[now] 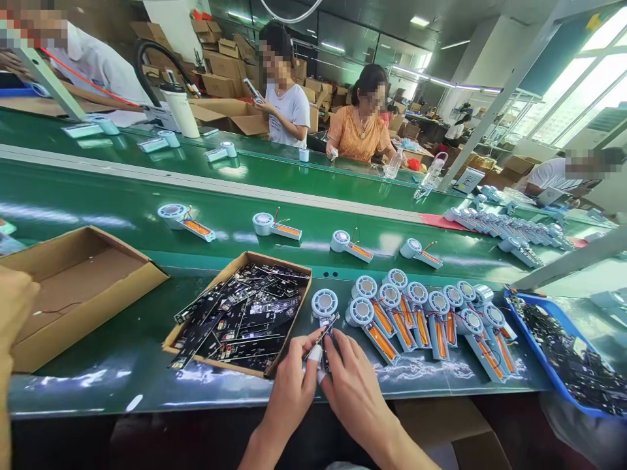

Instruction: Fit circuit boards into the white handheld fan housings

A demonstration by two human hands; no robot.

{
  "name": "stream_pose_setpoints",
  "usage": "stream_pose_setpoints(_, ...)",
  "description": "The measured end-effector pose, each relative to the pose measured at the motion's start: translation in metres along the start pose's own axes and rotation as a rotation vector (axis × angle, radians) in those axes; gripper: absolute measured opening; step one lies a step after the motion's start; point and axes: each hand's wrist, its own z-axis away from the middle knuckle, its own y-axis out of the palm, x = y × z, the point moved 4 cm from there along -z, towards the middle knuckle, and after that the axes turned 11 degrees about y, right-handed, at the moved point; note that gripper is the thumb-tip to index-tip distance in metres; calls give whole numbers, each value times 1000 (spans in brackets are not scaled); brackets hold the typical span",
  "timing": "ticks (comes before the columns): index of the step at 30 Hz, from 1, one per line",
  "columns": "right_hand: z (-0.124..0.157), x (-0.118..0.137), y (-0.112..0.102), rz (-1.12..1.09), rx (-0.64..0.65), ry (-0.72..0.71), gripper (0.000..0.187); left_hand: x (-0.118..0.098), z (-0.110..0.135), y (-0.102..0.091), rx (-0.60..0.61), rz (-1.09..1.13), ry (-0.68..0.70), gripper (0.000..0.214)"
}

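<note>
My left hand (292,384) and my right hand (351,382) meet at the near edge of the green bench. Both pinch a narrow black circuit board (324,333), tilted over a pale blue fan body (324,304) with a round head. White tape wraps fingertips on both hands. A cardboard box (285,348) full of black circuit boards sits just left of my hands. To the right lies a fanned row of fan bodies (431,313) with orange batteries showing.
An empty cardboard box (78,287) lies at the left. A blue tray (548,365) of dark parts sits at the right. Single fan bodies (186,220) ride the green conveyor (122,202). Across it people work among stacked cartons, and a white bottle (179,109) stands.
</note>
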Motion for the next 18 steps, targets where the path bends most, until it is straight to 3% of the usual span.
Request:
stream_pose_setpoints(8,17,1,23,27,-125,-77,62,-1,-2,-1,3,-123,107,25)
stream_pose_setpoints(13,14,-13,18,-238,-81,29,54,-4,-5,1,16,-110,143,27)
stream_pose_setpoints(18,16,-30,21,-529,-46,43,53,-3,-3,2,22,-128,168,27)
